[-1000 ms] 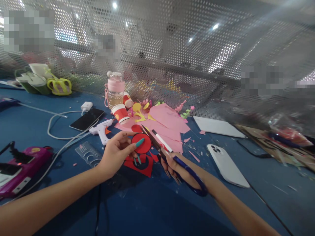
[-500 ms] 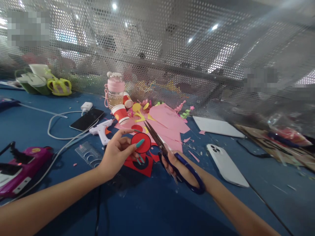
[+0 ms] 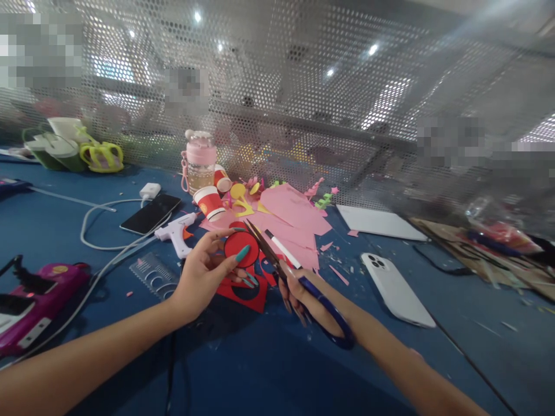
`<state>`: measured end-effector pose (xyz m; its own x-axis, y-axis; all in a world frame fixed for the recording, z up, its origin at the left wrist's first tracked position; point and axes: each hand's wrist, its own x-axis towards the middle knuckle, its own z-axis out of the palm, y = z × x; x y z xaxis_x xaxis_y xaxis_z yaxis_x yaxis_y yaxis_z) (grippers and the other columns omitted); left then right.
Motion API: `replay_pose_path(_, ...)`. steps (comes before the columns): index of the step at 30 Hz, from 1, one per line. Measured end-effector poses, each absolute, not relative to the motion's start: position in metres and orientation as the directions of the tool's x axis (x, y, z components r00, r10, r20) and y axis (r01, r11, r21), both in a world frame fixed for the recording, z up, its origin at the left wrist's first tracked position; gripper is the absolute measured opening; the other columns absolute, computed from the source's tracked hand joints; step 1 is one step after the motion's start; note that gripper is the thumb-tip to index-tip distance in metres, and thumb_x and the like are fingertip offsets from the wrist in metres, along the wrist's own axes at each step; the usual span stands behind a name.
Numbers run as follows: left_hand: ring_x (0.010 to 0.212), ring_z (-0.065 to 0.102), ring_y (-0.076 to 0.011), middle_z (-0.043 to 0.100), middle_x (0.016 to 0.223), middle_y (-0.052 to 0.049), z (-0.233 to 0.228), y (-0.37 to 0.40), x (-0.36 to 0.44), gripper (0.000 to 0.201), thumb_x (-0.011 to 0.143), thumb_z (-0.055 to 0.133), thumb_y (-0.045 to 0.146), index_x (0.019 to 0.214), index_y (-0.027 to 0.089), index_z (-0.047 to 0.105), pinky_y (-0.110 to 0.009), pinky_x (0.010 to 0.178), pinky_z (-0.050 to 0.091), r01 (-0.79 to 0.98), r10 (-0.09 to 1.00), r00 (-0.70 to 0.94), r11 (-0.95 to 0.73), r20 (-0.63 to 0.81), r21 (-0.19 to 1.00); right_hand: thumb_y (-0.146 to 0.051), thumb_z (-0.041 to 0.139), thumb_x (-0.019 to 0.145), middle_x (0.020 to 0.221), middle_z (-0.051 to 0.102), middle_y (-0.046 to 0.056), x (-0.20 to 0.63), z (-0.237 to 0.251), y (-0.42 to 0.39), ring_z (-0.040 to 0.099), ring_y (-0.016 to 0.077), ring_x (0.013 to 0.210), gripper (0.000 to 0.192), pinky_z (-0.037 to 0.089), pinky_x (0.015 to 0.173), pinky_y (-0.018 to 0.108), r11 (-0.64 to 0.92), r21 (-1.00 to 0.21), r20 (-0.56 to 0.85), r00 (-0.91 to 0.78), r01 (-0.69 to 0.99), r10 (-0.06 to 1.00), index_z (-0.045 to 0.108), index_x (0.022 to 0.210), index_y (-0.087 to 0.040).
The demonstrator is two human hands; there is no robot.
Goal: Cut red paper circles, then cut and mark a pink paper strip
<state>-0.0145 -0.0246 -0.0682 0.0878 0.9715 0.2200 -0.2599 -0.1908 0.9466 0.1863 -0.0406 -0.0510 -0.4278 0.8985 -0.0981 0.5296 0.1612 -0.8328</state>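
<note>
Over the middle of the blue desk (image 3: 260,370), the left hand (image 3: 202,274) pinches a red disc (image 3: 237,240) with a dark outline between its thumb and fingers, the gap closed down to the paper's thickness and the disc raised above the desk. The right hand (image 3: 309,296) is curled around the handles of the blue-handled scissors (image 3: 271,252), whose blades lie close together and point toward the desk's far edge, their tips just beside the disc's upper right rim; whether they touch it I cannot tell. Beneath the left hand lies a red sheet (image 3: 256,303) with a round hole, and a white marker (image 3: 286,251) with a dark end lies just beyond the right hand. Toward the far edge, before a perforated metal screen (image 3: 281,98), are pink sheets (image 3: 290,205), yellow cut-outs (image 3: 240,209), a tilted red-and-white paper cup (image 3: 210,203) and a pink-lidded bottle (image 3: 200,159). On the desk's left part are a pale glue gun (image 3: 177,233), a black phone (image 3: 151,214), a clear stencil ruler (image 3: 150,273) and a purple power strip (image 3: 50,297). On its right part a white phone (image 3: 394,289) lies near the right forearm, with a flat white object (image 3: 381,223) closer to the far edge.
</note>
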Motion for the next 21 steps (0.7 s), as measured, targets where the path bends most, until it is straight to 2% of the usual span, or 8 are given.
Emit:
replay_pose_path(9, 0.050, 0.068, -0.0141, 0.065, 0.073, 0.003, -0.0688, -0.0244, -0.0138, 0.042, 0.066, 0.076, 0.024, 0.099, 0.017, 0.052, -0.020, 0.046, 0.060, -0.291, 0.968, 0.081, -0.205, 0.238, 0.934, -0.085, 0.013, 0.072, 0.045, 0.044, -0.002, 0.1827, -0.0516, -0.0396, 0.044, 0.0105, 0.037, 0.070, 0.039, 0.040, 0.025, 0.162, -0.784, -0.123, -0.405, 0.599, 0.906, 0.041, 0.061, -0.022)
replay_pose_path(15, 0.050, 0.068, -0.0136, 0.065, 0.075, 0.002, -0.0681, -0.0254, -0.0134, 0.040, 0.067, 0.075, 0.023, 0.099, 0.017, 0.052, -0.019, 0.046, 0.060, -0.288, 0.967, 0.084, -0.209, 0.242, 0.935, -0.081, 0.017, 0.077, 0.047, 0.044, -0.003, 0.1797, -0.0485, -0.0409, 0.043, 0.0095, 0.035, 0.066, 0.038, 0.039, 0.024, 0.127, -0.779, -0.149, -0.377, 0.614, 0.914, 0.040, 0.061, -0.022)
replay_pose_path(21, 0.049, 0.068, -0.0126, 0.066, 0.075, 0.002, -0.0677, -0.0256, -0.0130, 0.039, 0.067, 0.075, 0.021, 0.097, 0.017, 0.051, -0.018, 0.046, 0.059, -0.310, 0.968, 0.086, -0.199, 0.236, 0.930, -0.083, 0.016, 0.075, 0.047, 0.042, -0.003, 0.1813, -0.0529, -0.0420, 0.040, 0.0098, 0.040, 0.066, 0.034, 0.041, 0.024, 0.208, -0.776, -0.062, -0.402, 0.595, 0.914, 0.039, 0.060, -0.022)
